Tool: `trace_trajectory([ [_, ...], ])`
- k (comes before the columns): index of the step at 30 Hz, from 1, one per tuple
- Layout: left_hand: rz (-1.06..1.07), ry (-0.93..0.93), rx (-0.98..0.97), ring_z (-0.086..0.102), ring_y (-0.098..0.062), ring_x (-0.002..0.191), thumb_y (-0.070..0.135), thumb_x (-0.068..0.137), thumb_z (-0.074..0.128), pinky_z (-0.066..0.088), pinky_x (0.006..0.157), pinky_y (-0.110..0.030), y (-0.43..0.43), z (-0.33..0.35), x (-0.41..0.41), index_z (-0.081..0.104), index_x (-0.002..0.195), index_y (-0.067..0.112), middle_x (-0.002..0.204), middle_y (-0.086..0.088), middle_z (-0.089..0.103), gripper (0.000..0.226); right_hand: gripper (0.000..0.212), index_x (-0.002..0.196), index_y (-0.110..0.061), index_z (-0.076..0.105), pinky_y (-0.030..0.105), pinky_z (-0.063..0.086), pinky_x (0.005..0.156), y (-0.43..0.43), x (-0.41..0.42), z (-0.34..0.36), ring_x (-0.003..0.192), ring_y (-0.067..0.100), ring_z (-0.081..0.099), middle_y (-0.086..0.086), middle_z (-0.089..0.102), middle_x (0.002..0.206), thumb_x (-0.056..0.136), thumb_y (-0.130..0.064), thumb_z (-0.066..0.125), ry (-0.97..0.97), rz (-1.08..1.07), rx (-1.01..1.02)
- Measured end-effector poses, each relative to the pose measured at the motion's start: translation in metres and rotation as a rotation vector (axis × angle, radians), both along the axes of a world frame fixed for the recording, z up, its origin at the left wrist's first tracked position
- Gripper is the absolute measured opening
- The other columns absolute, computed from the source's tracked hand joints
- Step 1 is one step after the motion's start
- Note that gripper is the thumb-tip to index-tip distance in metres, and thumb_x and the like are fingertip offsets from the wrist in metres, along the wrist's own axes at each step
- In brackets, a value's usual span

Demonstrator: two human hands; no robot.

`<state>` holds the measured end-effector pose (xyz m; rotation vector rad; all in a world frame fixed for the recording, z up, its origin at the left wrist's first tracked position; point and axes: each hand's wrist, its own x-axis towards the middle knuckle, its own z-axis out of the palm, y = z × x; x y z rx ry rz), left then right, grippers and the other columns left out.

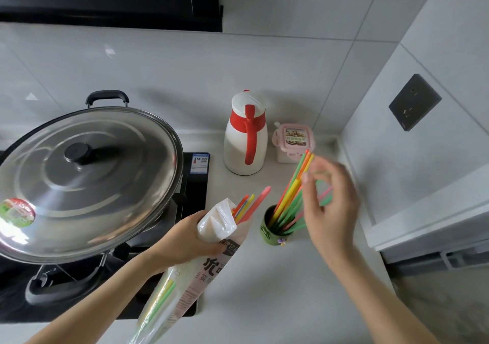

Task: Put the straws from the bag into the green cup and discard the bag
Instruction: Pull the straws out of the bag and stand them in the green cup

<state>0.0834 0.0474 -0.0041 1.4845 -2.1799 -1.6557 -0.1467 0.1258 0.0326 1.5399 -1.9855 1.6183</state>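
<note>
My left hand [185, 238] grips a long clear and pink plastic bag [211, 261] around its upper part, tilted up to the right. Several coloured straws [247, 206] stick out of the bag's open mouth, and more show through its lower end. Just right of the bag, a small green cup [267, 234] stands on the white counter. It holds several green, yellow, orange and pink straws [291, 193] that lean to the right. My right hand [330, 206] hovers beside those straws, blurred, with its fingers spread and the thumb by their upper ends.
A large wok with a steel lid [87, 174] sits on the black stove [197, 185] at the left. A white and red thermos jug [244, 134] and a pink-lidded container [292, 138] stand at the back by the wall. A dark wall socket [414, 101] is on the right wall.
</note>
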Motion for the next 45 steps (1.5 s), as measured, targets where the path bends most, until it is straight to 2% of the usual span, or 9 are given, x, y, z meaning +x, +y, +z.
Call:
trace_trajectory([
  [4, -0.042, 0.008, 0.039, 0.073, -0.011, 0.078, 0.019, 0.07, 0.08, 0.06, 0.073, -0.028, -0.001, 0.009, 0.001, 0.061, 0.104, 0.026, 0.089, 0.001, 0.075, 0.04, 0.023, 0.111, -0.02, 0.058, 0.024, 0.049, 0.087, 0.005, 0.032, -0.025, 0.1, 0.008, 0.064, -0.007, 0.066, 0.103, 0.093, -0.033, 0.055, -0.679, 0.179, 0.328],
  [8, -0.147, -0.069, 0.215, 0.072, -0.01, 0.071, 0.015, 0.072, 0.079, 0.059, 0.07, -0.026, -0.004, 0.014, -0.001, 0.063, 0.099, 0.017, 0.082, 0.001, 0.074, 0.031, 0.034, 0.107, -0.013, 0.065, 0.027, 0.048, 0.079, -0.019, 0.032, -0.047, 0.099, 0.021, 0.066, 0.011, 0.07, 0.107, 0.099, -0.034, 0.041, -1.351, 0.324, 0.548],
  [13, -0.202, -0.223, 0.564, 0.071, -0.021, 0.082, 0.018, 0.08, 0.072, 0.058, 0.075, -0.033, -0.015, 0.012, -0.008, 0.066, 0.1, 0.013, 0.085, -0.004, 0.075, 0.021, 0.034, 0.093, -0.007, 0.066, 0.026, 0.045, 0.057, -0.021, 0.05, -0.08, 0.054, 0.012, 0.06, 0.002, 0.067, 0.064, 0.098, -0.033, 0.044, -1.67, 0.342, 0.693],
  [18, -0.169, -0.417, 0.812, 0.069, -0.026, 0.094, 0.024, 0.077, 0.075, 0.055, 0.088, -0.039, -0.017, 0.002, -0.007, 0.063, 0.107, 0.009, 0.093, -0.008, 0.075, 0.036, 0.04, 0.104, 0.001, 0.059, 0.041, 0.049, 0.077, -0.011, 0.066, -0.107, 0.09, 0.033, 0.058, 0.021, 0.061, 0.101, 0.096, -0.037, 0.047, -1.884, 0.203, 0.738],
  [21, -0.155, -0.491, 0.921, 0.067, -0.029, 0.097, 0.022, 0.075, 0.077, 0.053, 0.091, -0.042, -0.015, 0.0, -0.007, 0.062, 0.103, 0.006, 0.094, -0.011, 0.074, 0.036, 0.039, 0.103, -0.001, 0.056, 0.037, 0.052, 0.072, -0.006, 0.075, -0.115, 0.085, 0.032, 0.061, 0.023, 0.063, 0.097, 0.098, -0.037, 0.042, -1.963, 0.17, 0.803],
  [26, -0.193, -0.54, 0.93, 0.066, -0.03, 0.1, 0.021, 0.077, 0.076, 0.05, 0.097, -0.043, -0.015, 0.003, -0.015, 0.061, 0.106, 0.005, 0.095, -0.011, 0.074, 0.036, 0.038, 0.078, -0.004, 0.055, 0.025, 0.045, 0.048, -0.001, 0.08, -0.119, 0.045, 0.018, 0.057, 0.005, 0.057, 0.04, 0.097, -0.034, 0.045, -2.092, 0.145, 0.774],
  [33, -0.251, -0.459, 0.603, 0.071, -0.021, 0.085, 0.013, 0.075, 0.077, 0.056, 0.08, -0.034, -0.013, 0.005, -0.013, 0.063, 0.101, 0.013, 0.086, -0.003, 0.074, 0.029, 0.035, 0.074, -0.01, 0.06, 0.028, 0.052, 0.052, 0.0, 0.078, -0.128, 0.056, 0.017, 0.065, 0.003, 0.066, 0.057, 0.082, -0.044, 0.062, -2.23, 0.326, 0.597],
  [38, -0.192, -0.302, 0.471, 0.073, -0.015, 0.081, 0.005, 0.074, 0.077, 0.056, 0.069, -0.024, -0.007, 0.006, -0.001, 0.064, 0.096, 0.014, 0.083, 0.001, 0.076, 0.026, 0.071, 0.101, 0.001, 0.056, 0.026, 0.054, 0.052, 0.01, 0.061, -0.097, 0.051, 0.011, 0.064, 0.0, 0.063, 0.056, 0.085, -0.067, 0.042, -2.337, 0.529, 0.406],
  [45, -0.22, -0.207, 0.267, 0.067, -0.007, 0.078, 0.012, 0.071, 0.081, 0.051, 0.069, -0.02, 0.003, 0.01, -0.007, 0.062, 0.095, 0.023, 0.083, 0.008, 0.07, 0.033, 0.018, 0.078, -0.01, 0.066, 0.023, 0.051, 0.076, 0.005, 0.066, -0.082, 0.087, 0.021, 0.061, 0.009, 0.071, 0.089, 0.091, -0.021, 0.058, -1.642, 0.485, 0.52],
])
